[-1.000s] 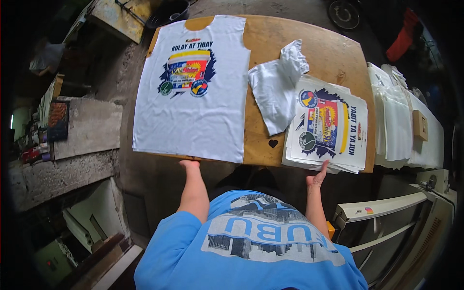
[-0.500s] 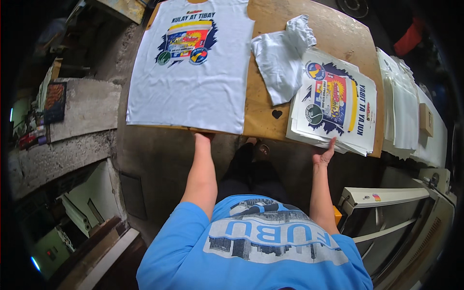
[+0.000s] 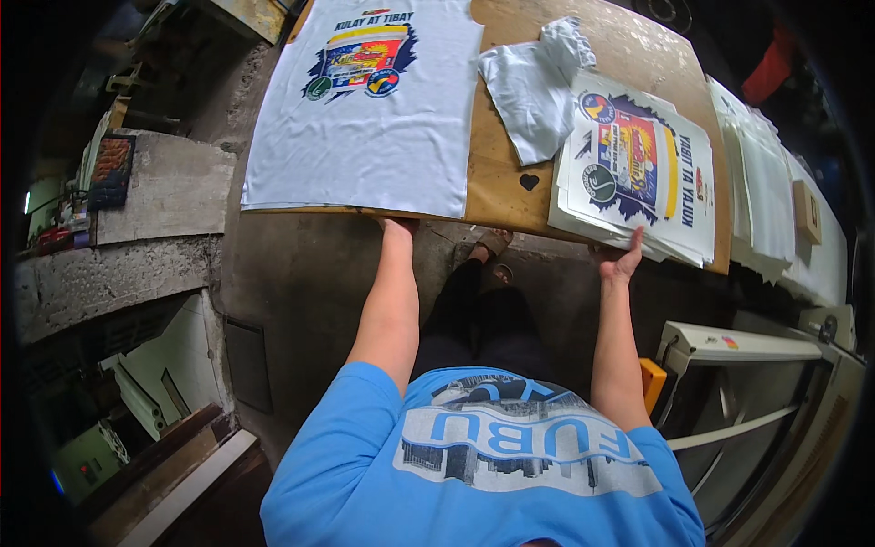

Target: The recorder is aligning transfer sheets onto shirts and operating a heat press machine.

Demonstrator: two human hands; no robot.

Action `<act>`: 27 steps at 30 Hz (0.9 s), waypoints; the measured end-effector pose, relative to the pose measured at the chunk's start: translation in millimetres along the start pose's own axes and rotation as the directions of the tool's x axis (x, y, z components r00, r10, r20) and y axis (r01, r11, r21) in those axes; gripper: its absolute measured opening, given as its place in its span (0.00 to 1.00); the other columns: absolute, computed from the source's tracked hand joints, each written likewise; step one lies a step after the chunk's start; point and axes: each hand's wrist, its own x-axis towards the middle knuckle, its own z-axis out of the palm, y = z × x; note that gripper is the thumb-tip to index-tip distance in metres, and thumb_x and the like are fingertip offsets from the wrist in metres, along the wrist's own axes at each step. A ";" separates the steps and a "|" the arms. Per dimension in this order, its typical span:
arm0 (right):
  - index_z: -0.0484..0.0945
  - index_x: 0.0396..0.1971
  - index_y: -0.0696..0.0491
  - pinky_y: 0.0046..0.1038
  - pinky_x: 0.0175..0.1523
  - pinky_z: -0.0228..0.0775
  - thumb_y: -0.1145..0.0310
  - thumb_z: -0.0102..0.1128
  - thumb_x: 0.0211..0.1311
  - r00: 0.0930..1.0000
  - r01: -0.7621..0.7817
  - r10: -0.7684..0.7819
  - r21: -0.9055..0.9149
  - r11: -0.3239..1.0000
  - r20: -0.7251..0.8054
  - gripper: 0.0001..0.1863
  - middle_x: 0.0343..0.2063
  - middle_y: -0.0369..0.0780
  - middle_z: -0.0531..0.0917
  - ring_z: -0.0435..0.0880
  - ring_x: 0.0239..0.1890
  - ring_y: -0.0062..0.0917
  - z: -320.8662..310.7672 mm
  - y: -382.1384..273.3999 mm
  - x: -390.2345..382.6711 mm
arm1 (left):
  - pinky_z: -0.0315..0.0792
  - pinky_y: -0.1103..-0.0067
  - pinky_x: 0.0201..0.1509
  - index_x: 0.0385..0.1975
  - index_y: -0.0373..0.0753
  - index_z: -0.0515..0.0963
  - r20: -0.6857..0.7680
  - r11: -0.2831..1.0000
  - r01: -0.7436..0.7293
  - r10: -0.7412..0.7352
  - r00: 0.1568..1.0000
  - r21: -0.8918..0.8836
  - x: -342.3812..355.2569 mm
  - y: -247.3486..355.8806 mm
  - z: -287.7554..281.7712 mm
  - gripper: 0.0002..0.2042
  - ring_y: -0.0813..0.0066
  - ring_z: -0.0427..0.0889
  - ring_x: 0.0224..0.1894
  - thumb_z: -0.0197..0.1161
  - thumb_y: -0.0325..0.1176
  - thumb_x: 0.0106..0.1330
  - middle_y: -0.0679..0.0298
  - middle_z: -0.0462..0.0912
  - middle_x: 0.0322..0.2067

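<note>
A tan wooden board [image 3: 510, 201] carries a white shirt panel [image 3: 355, 155] with a colourful bucket print at left, a crumpled white fabric piece [image 3: 529, 100] in the middle and a stack of printed sheets [image 3: 674, 137] at right. My left hand [image 3: 397, 226] is at the board's near edge beneath the shirt panel, its fingers hidden underneath. My right hand [image 3: 622, 257] grips the near edge at the paper stack, thumb up against the sheets and fingers below.
White stacked material [image 3: 756, 210] with a small tan box [image 3: 807, 211] lies right of the board. A cream machine [image 3: 738, 342] stands at lower right. Concrete ledges [image 3: 155, 201] line the left. My sandalled feet [image 3: 492, 246] are on the floor under the board's near edge.
The board and its load have shifted away from me, higher in the picture, with both hands following and arms stretched farther forward. More of my legs and feet shows.
</note>
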 end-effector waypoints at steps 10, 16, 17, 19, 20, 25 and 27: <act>0.69 0.47 0.48 0.33 0.47 0.64 0.48 0.54 0.52 0.995 0.100 -0.100 -0.018 0.995 0.008 0.26 0.44 0.35 0.74 0.72 0.46 0.28 -17.6 -10.1 -23.5 | 0.59 0.68 0.59 0.57 0.43 0.57 0.242 0.996 0.086 -0.085 0.967 0.009 -72.5 -0.5 8.9 0.25 0.62 0.61 0.57 0.33 0.50 0.65 0.62 0.61 0.57; 0.69 0.46 0.44 0.33 0.45 0.62 0.43 0.58 0.45 0.998 0.057 -0.057 -0.036 0.998 0.006 0.29 0.43 0.33 0.74 0.71 0.45 0.27 -20.2 -11.8 -33.8 | 0.63 0.67 0.56 0.55 0.42 0.60 0.151 0.983 0.184 -0.180 0.972 -0.013 -68.4 1.7 19.5 0.23 0.62 0.65 0.54 0.36 0.48 0.64 0.62 0.64 0.55; 0.69 0.46 0.43 0.35 0.45 0.62 0.43 0.58 0.45 0.999 0.053 -0.053 -0.048 0.997 -0.002 0.30 0.44 0.32 0.74 0.71 0.46 0.26 -18.0 -11.6 -30.2 | 0.64 0.66 0.55 0.54 0.42 0.61 0.081 0.979 0.202 -0.201 0.976 -0.008 -63.5 3.5 19.7 0.23 0.62 0.67 0.53 0.37 0.48 0.64 0.62 0.66 0.54; 0.68 0.47 0.44 0.35 0.44 0.62 0.42 0.58 0.45 0.997 0.078 -0.080 -0.087 0.993 -0.017 0.30 0.43 0.32 0.74 0.70 0.46 0.26 -13.8 -15.8 -20.6 | 0.65 0.65 0.53 0.51 0.41 0.65 -0.072 0.971 0.239 -0.239 0.968 -0.009 -53.3 7.3 18.6 0.22 0.60 0.70 0.50 0.39 0.48 0.63 0.61 0.69 0.50; 0.68 0.47 0.44 0.35 0.43 0.62 0.43 0.58 0.45 0.998 0.056 -0.056 -0.064 0.996 -0.005 0.30 0.43 0.32 0.74 0.71 0.45 0.26 -13.2 -15.5 -16.9 | 0.66 0.63 0.52 0.48 0.41 0.68 -0.234 0.961 0.274 -0.271 0.934 -0.021 -48.8 13.8 9.2 0.21 0.59 0.72 0.47 0.40 0.48 0.63 0.60 0.73 0.47; 0.67 0.49 0.48 0.37 0.48 0.63 0.45 0.59 0.46 0.992 0.128 -0.128 -0.027 0.991 -0.021 0.32 0.45 0.36 0.73 0.71 0.47 0.29 -22.3 -18.0 -9.2 | 0.68 0.59 0.42 0.32 0.40 0.76 -0.621 0.834 0.480 -0.228 0.750 0.272 -64.8 31.6 -12.3 0.17 0.55 0.77 0.37 0.42 0.43 0.61 0.57 0.79 0.33; 0.67 0.49 0.48 0.37 0.48 0.63 0.45 0.59 0.46 0.999 0.041 -0.041 -0.006 0.999 -0.030 0.33 0.45 0.36 0.73 0.71 0.47 0.30 -18.1 -17.6 -13.9 | 0.69 0.59 0.36 0.37 0.42 0.71 -0.704 0.830 0.477 -0.153 0.693 0.289 -72.5 71.7 -13.1 0.14 0.56 0.76 0.33 0.42 0.40 0.59 0.54 0.75 0.33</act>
